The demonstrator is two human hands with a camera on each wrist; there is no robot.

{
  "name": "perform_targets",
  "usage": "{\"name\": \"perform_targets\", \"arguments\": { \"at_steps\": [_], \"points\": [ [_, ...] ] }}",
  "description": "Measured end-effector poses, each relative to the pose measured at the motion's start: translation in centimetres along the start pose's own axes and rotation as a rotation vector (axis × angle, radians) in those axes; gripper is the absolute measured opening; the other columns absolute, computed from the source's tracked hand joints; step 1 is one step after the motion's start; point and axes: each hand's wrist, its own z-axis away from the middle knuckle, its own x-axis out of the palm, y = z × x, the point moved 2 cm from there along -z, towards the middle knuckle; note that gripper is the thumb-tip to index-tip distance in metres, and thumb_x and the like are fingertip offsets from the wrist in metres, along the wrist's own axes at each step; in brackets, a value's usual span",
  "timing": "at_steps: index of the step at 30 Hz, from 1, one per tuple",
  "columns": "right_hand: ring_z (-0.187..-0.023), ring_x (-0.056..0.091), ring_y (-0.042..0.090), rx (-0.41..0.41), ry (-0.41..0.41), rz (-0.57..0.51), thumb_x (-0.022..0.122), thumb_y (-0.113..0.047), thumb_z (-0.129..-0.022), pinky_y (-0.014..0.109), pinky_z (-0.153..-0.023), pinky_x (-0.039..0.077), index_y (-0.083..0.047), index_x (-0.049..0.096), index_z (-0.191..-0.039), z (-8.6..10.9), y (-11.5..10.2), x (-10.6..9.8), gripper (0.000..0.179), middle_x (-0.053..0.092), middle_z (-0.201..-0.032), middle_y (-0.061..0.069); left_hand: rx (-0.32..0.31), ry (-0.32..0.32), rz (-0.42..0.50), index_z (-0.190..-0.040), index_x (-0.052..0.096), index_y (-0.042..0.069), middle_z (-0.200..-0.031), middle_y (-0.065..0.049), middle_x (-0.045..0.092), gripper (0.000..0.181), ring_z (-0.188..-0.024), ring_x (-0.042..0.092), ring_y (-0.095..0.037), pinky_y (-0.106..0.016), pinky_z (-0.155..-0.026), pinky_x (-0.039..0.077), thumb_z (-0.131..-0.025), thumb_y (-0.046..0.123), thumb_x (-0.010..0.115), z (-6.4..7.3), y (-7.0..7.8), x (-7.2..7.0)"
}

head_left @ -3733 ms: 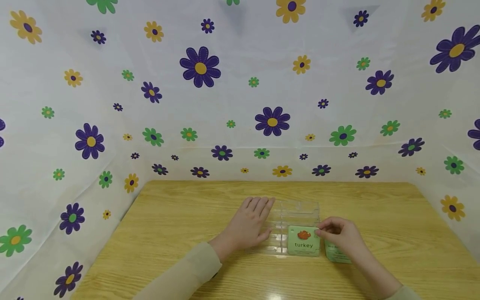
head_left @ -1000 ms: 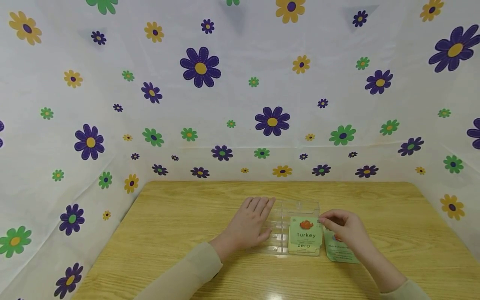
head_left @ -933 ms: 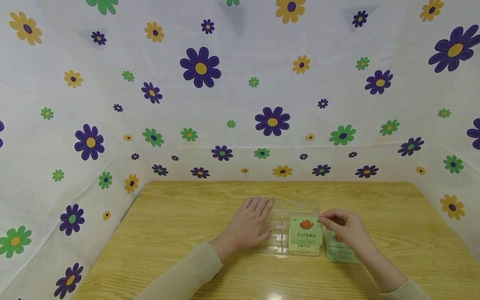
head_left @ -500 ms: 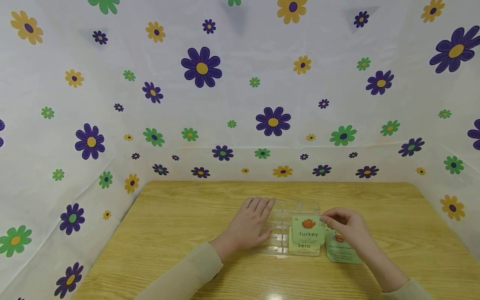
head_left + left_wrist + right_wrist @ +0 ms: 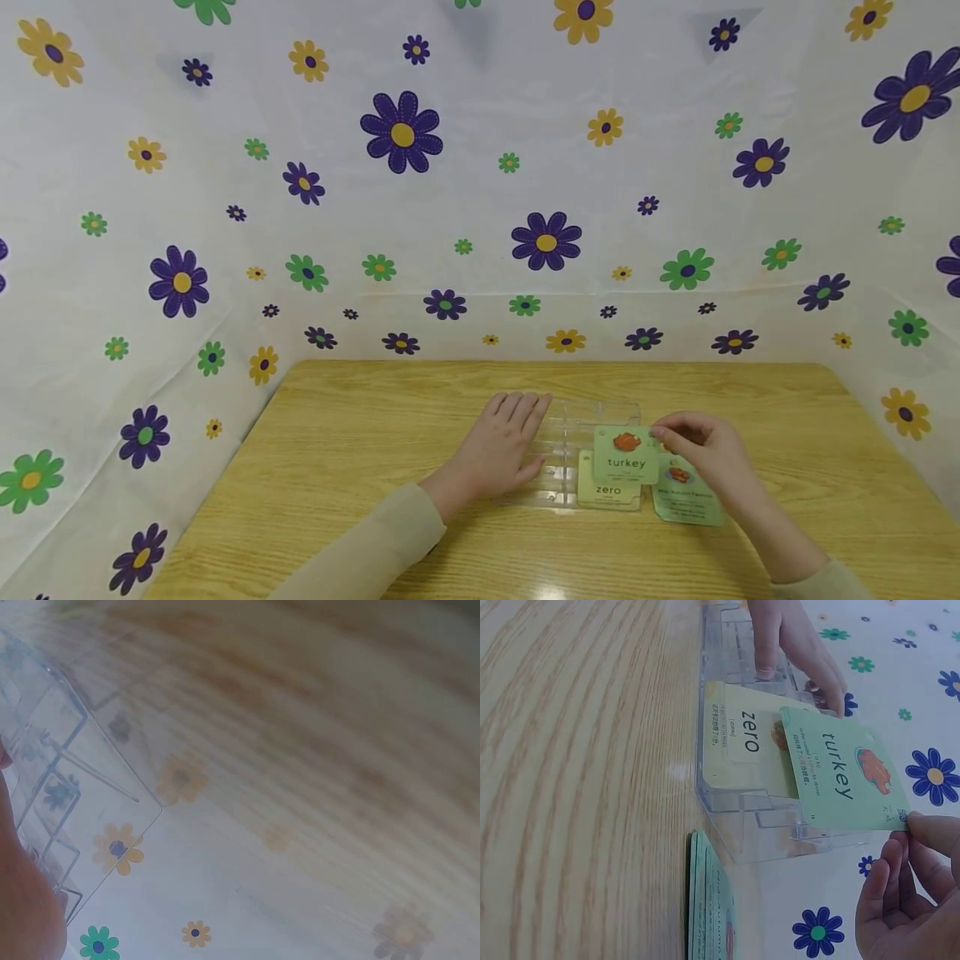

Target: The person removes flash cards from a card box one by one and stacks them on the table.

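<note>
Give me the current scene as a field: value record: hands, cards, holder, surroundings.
left hand: rests on clear holder, fingers extended
right hand: pinches turkey card by its upper right corner (head view)
turkey card: green, partly covers zero card in view; contact between them unclear
zero card: pale yellow, in holder's right column, near end
card stack: green, on table, right of holder
table: wood-grain
backdrop: white, purple/yellow/green flowers
</note>
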Motion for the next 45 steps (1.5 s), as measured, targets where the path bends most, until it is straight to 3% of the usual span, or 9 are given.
{"name": "perform_targets", "arguments": {
  "at_steps": [8,16,28,35,45],
  "points": [
    [-0.084,0.064,0.002,-0.007,0.024,0.006,0.068,-0.014,-0.104,0.021,-0.078,0.058,0.011,0.071,-0.120,0.0,0.2,-1.3,0.030,0.069,-0.089,-0.022,-0.005,-0.021,0.016,-0.167,0.026,0.006,-0.159,-0.007,0.047,0.085,-0.141,0.046,-0.023,-0.043,-0.120,0.038,-0.104,0.059,0.048,0.0,-0.1,-0.2],
    [-0.084,0.061,-0.001,0.011,0.084,0.048,0.066,-0.019,-0.106,0.017,-0.078,0.052,0.008,0.072,-0.118,-0.1,0.2,-3.4,0.030,0.065,-0.086,-0.026,0.000,0.005,0.024,-0.166,0.028,0.006,-0.156,-0.006,0.048,0.085,-0.138,0.047,-0.022,-0.042,-0.118,0.040,-0.103,0.059,0.050,0.0,0.0,-0.2],
    [-0.083,0.061,-0.003,0.017,0.133,0.003,0.067,-0.020,-0.106,0.015,-0.078,0.052,-0.014,0.078,-0.103,0.2,0.6,-5.7,0.013,0.066,-0.089,-0.026,-0.001,-0.002,0.010,-0.167,0.028,0.007,-0.156,-0.005,0.047,0.085,-0.138,0.046,-0.021,-0.041,-0.119,0.039,-0.104,0.060,0.049,0.0,0.0,-0.3],
    [-0.084,0.062,-0.002,0.006,0.136,0.001,0.066,-0.021,-0.106,0.015,-0.078,0.053,-0.011,0.078,-0.105,0.3,1.3,-6.1,0.015,0.069,-0.092,-0.021,0.001,-0.001,0.000,-0.167,0.028,0.007,-0.155,-0.005,0.048,0.085,-0.138,0.047,-0.021,-0.041,-0.119,0.040,-0.104,0.060,0.048,0.1,0.0,-0.4],
    [-0.083,0.062,-0.003,0.049,0.134,0.012,0.065,-0.022,-0.107,0.016,-0.078,0.054,-0.008,0.077,-0.106,0.5,1.9,-6.3,0.018,0.066,-0.090,-0.026,-0.004,-0.012,-0.001,-0.167,0.027,0.007,-0.155,-0.005,0.047,0.085,-0.138,0.047,-0.021,-0.041,-0.119,0.039,-0.104,0.060,0.049,0.1,0.0,-0.3]
  ]
}}
